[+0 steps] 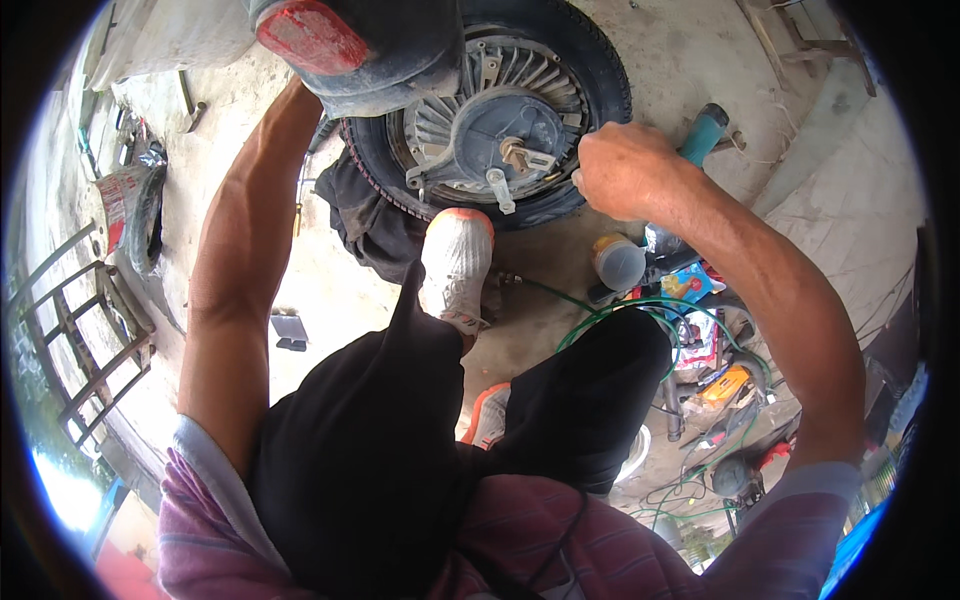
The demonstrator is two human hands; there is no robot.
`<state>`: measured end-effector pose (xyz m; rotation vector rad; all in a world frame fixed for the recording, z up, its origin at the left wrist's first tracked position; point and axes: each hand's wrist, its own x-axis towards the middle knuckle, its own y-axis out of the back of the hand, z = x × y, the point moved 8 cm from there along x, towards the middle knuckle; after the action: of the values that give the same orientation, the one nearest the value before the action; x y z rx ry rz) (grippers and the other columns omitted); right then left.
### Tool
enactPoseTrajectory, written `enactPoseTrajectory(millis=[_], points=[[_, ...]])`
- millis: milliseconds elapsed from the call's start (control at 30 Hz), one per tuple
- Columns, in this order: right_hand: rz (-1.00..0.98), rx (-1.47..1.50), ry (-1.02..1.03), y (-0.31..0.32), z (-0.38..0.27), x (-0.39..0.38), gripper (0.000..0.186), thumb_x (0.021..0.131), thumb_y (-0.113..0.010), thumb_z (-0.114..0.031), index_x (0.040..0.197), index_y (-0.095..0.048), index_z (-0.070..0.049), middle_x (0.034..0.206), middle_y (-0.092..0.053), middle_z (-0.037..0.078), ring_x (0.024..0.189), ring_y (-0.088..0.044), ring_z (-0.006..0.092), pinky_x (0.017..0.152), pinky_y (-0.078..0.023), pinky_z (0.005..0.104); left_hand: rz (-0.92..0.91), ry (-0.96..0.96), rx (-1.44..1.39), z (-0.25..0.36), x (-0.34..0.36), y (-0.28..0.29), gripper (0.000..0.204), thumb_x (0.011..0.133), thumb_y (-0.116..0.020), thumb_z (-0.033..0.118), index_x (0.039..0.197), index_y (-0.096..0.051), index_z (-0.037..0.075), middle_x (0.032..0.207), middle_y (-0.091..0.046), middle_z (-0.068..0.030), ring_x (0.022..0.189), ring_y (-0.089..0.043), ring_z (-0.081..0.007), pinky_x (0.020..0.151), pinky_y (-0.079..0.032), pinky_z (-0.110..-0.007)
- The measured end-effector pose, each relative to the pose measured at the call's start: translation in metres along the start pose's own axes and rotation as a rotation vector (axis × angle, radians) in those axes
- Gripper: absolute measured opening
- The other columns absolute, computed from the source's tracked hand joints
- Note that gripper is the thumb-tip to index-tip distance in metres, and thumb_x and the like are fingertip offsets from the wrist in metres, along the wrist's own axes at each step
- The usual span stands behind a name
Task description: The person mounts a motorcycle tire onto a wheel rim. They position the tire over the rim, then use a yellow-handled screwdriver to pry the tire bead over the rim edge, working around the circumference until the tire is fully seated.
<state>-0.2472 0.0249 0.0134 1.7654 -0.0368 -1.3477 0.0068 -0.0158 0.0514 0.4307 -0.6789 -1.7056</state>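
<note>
A wheel with a black tire [600, 60] lies tilted on the floor, its finned metal hub [510, 125] facing me. From the hub's round cover stick out an axle end with a nut [514, 152] and a small metal arm [499, 188]. My right hand [628, 170] is closed in a fist at the tire's right edge; whatever it grips is hidden. A dark fender [400, 60] with a red lamp [312, 38] covers part of the wheel. My left forearm [250, 190] reaches behind it, hiding that hand. My shoe [458, 262] is against the tire's near side.
Dark cloth [370, 215] lies under the wheel's left side. Right of it are a teal cylindrical tool [705, 135], a round container [618, 262], a green hose [590, 312] and scattered tools. A hammer [192, 110] and metal rack [95, 350] are on the left.
</note>
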Motion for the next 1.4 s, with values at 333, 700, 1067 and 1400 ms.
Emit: enactPoseTrajectory(millis=[333, 700, 1067, 1400], points=[[0.095, 0.156, 0.066, -0.032, -0.038, -0.032, 0.016, 0.085, -0.067, -0.005, 0.091, -0.080, -0.001, 0.093, -0.078, 0.022, 0.093, -0.078, 0.0357, 0.078, -0.063, 0.0441, -0.002, 0.006, -0.020, 0.004, 0.011, 0.000, 0.045, 0.099, -0.075, 0.033, 0.133, -0.064, 0.006, 0.124, -0.070, -0.0081, 0.109, -0.068, -0.0169, 0.100, -0.053, -0.029], [-0.418, 0.663, -0.050, -0.037, -0.023, -0.035, 0.039, 0.096, -0.052, -0.019, 0.113, -0.063, 0.015, 0.110, -0.073, 0.030, 0.091, -0.076, 0.0345, 0.084, -0.063, 0.0438, 0.017, 0.004, -0.057, 0.008, 0.012, -0.001, 0.046, 0.098, -0.075, 0.033, 0.133, -0.064, 0.005, 0.123, -0.071, -0.0082, 0.109, -0.068, -0.0171, 0.099, -0.053, -0.030], [-0.237, 0.808, -0.194, -0.068, 0.003, -0.025, 0.036, 0.090, -0.061, -0.023, 0.100, -0.068, 0.011, 0.097, -0.073, 0.027, 0.088, -0.072, 0.0342, 0.080, -0.056, 0.0449, 0.014, 0.001, -0.060, 0.012, 0.012, 0.002, 0.047, 0.098, -0.076, 0.033, 0.133, -0.064, 0.005, 0.122, -0.071, -0.0084, 0.108, -0.068, -0.0173, 0.098, -0.053, -0.030], [0.267, 0.793, -0.242, -0.122, -0.053, -0.053, 0.075, 0.091, -0.058, -0.014, 0.148, -0.027, 0.023, 0.094, -0.071, 0.036, 0.092, -0.072, 0.0506, 0.089, -0.057, 0.0549, -0.011, 0.036, -0.069, 0.014, 0.006, 0.002, 0.048, 0.097, -0.077, 0.033, 0.134, -0.063, 0.004, 0.121, -0.071, -0.0085, 0.107, -0.068, -0.0175, 0.098, -0.053, -0.030]])
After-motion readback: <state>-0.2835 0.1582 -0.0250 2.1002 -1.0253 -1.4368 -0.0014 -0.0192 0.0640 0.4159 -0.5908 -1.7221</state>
